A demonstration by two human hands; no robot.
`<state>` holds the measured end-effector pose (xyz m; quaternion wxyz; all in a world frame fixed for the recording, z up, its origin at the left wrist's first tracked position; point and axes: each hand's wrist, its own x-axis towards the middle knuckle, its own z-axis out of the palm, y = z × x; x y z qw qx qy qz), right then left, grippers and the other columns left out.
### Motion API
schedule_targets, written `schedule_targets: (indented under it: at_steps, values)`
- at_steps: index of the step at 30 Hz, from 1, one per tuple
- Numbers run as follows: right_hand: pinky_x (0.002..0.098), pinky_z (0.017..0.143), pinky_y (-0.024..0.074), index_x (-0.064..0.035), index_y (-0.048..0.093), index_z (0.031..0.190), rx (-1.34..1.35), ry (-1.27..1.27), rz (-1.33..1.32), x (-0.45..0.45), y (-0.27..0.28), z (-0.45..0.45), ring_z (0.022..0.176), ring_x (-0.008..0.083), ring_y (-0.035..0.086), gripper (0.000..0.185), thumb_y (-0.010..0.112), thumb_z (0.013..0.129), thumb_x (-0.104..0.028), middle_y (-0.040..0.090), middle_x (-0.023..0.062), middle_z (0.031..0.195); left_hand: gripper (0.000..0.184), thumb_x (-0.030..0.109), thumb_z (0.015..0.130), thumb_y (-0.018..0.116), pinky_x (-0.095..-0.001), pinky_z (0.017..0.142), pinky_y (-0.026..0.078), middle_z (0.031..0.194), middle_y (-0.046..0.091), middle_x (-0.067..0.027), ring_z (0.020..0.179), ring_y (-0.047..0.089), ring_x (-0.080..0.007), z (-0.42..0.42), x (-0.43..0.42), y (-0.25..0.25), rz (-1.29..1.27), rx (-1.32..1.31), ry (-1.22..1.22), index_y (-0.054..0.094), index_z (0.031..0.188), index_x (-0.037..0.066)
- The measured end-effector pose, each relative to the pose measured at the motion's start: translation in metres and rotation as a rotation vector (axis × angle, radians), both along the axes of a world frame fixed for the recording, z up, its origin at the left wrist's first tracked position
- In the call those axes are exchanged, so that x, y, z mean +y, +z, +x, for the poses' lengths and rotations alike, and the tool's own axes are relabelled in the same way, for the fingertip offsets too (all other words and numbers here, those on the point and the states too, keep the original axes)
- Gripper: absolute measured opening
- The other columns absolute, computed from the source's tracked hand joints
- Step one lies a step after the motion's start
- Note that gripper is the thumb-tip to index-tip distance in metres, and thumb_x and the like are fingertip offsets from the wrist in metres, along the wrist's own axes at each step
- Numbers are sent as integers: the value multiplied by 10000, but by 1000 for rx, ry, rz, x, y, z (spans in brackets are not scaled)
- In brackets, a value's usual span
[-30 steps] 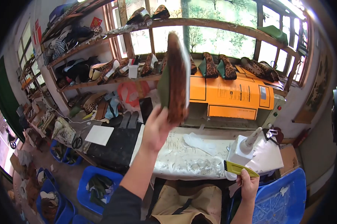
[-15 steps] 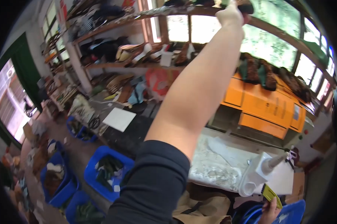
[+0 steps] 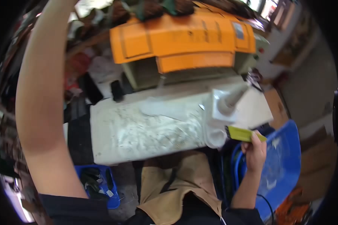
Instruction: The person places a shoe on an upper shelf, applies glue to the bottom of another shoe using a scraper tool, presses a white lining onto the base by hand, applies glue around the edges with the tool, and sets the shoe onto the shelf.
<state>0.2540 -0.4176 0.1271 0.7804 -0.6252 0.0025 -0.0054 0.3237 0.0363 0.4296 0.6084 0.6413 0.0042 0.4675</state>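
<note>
My right hand [image 3: 255,152] is closed round the handle of a yellow-green brush [image 3: 247,134]. The brush's short dark bristles point left, close to a white plastic container [image 3: 215,119] standing on the right part of the white work surface [image 3: 150,138]. A thick pale shaft rises at a slant from that container. My left arm [image 3: 41,112] is raised along the left side. Its hand lies beyond the top edge, so its fingers and anything in them are hidden.
A machine with an orange cover [image 3: 191,41] stands behind the work surface, with shoes [image 3: 150,10] on top. A large blue bin [image 3: 283,161] is at the right. Another blue bin [image 3: 114,195] holding dark pieces sits on the floor at lower left. A tan apron [image 3: 176,176] covers my lap.
The view has swung right and down from the shelves to the work surface. My raised left arm has shifted to the left edge, its hand leaving the frame. The brush stays in my right hand.
</note>
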Motion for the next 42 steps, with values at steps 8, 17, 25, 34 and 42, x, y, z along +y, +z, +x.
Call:
schedule_targets:
  at_steps: [8, 17, 25, 34, 42]
  values:
    - [214, 477, 357, -48, 628, 926, 243, 22, 107, -30, -63, -4, 526, 94, 447, 178, 565, 1031, -177, 531, 24, 660, 328, 342, 1019, 596, -290, 708, 558, 876, 710, -90, 768, 690, -181, -70, -35, -205, 117, 432, -480, 713, 1019, 36]
    - [205, 469, 348, -62, 624, 883, 205, 95, 106, -22, -72, -10, 512, 85, 438, 201, 563, 1038, -177, 529, 18, 647, 1126, 308, 750, 879, -529, 1199, 371, 1660, 261, -212, 1514, 329, -399, 1, -189, -357, 712, 474, -618, 216, 1649, 163]
    - [209, 473, 356, -71, 627, 881, 189, -40, 100, -36, -80, -9, 518, 83, 456, 207, 578, 1040, -193, 546, 11, 657, 1155, 304, 712, 891, -520, 1180, 380, 1581, 249, -236, 1444, 363, -437, 27, -231, -367, 759, 516, -512, 202, 1632, 186]
    - [209, 459, 355, -63, 624, 908, 201, -106, 89, -34, -99, 10, 504, 84, 460, 191, 580, 1039, -195, 551, 22, 663, 1149, 300, 720, 892, -520, 1167, 391, 1519, 289, -235, 1400, 390, -441, 23, -253, -366, 737, 558, -385, 198, 1630, 203]
    - [213, 471, 362, -67, 630, 899, 246, -33, 182, -23, -109, 10, 516, 87, 477, 205, 582, 1045, -203, 562, 17, 677, 1149, 314, 731, 889, -526, 1180, 384, 1552, 270, -226, 1413, 394, -433, 21, -235, -356, 743, 591, -487, 187, 1631, 186]
